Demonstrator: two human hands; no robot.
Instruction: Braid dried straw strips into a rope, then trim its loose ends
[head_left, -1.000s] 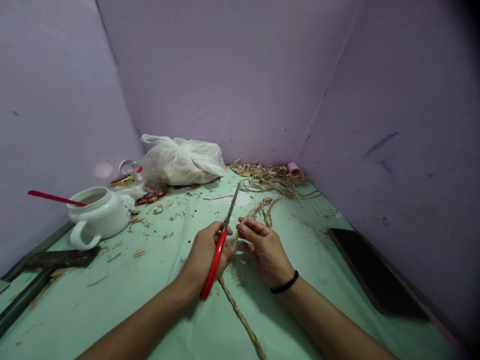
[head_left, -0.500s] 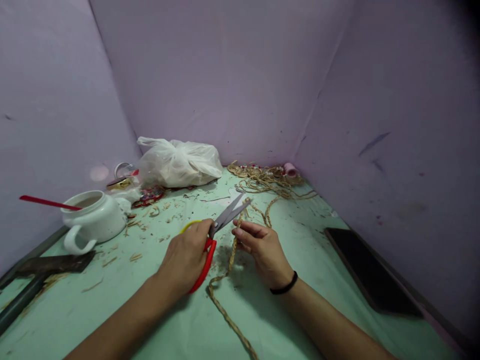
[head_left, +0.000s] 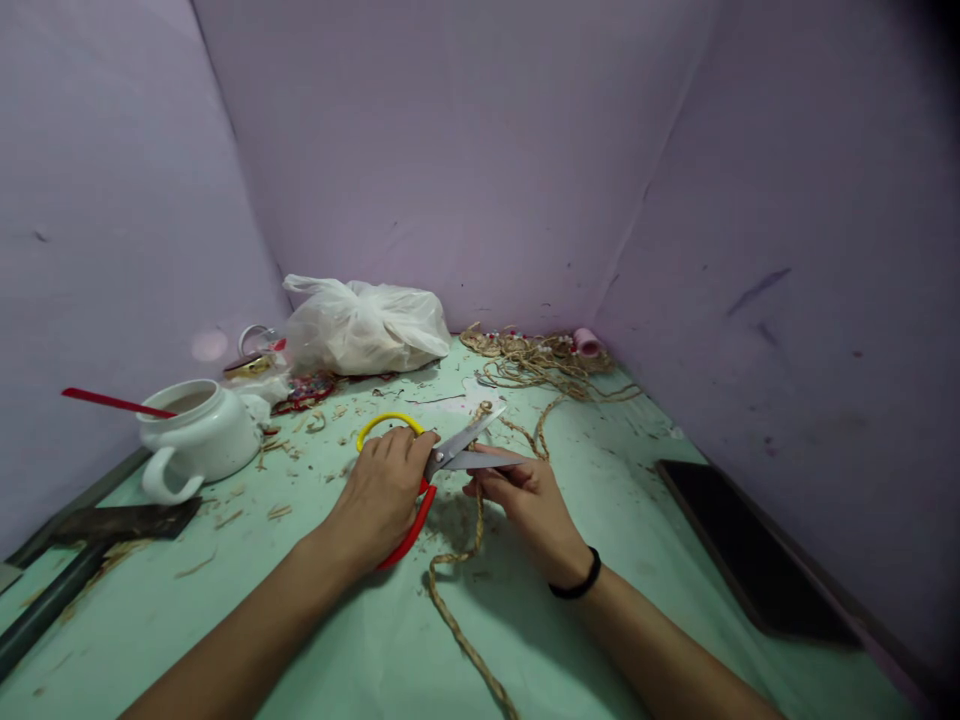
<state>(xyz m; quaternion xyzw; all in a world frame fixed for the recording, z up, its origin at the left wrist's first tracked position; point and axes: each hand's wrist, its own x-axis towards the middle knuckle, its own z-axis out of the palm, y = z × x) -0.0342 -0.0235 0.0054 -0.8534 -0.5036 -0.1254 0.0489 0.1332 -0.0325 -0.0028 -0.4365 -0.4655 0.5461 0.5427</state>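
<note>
My left hand (head_left: 382,490) grips scissors (head_left: 441,460) with one red and one yellow handle loop; the blades are spread apart and point right. My right hand (head_left: 525,498), a black band on its wrist, pinches a braided jute rope (head_left: 457,620) just below the blades. The rope's short end sticks up between the blades. From my fingers the rope drops, loops on the green table (head_left: 360,650) and runs toward me. Another stretch runs back to a tangle of jute cord (head_left: 540,362) in the far corner.
A white cup (head_left: 199,435) with a red stick in it stands at the left, a dark tool (head_left: 82,545) before it. A white plastic bag (head_left: 364,325) lies at the back. A dark flat slab (head_left: 742,545) lies at the right. Purple walls enclose the table; fibre scraps litter it.
The scissors went from shut and pointing away to spread apart and turned rightward around the rope's end. My right hand lifted the rope's end, and a loop formed on the table.
</note>
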